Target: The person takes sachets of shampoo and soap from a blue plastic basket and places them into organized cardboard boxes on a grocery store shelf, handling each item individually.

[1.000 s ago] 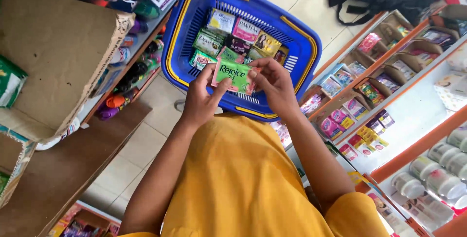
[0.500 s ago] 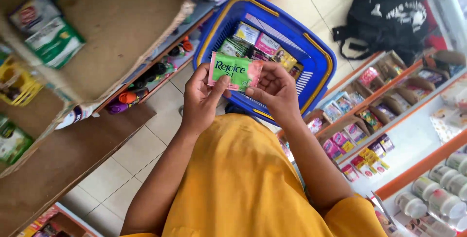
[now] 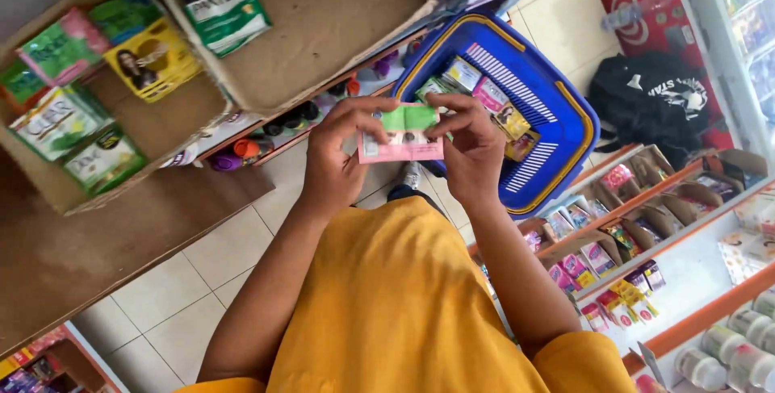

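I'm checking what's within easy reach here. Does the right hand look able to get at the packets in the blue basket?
Probably yes: the right hand holds the pink and green packet directly over the blue basket, with nothing between it and the packets inside. It would have to let go first.

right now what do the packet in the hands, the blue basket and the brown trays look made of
Packet: thin flexible plastic film, glossy, bending between the fingers. Basket: moulded hard plastic, slotted walls, yellow rim. Trays: likely cardboard, matte brown with worn edges.

Blue basket (image 3: 565, 131) on floor, packets inside; black bag (image 3: 654, 102) beside it; cardboard boxes (image 3: 323, 14) of sachets on shelf.
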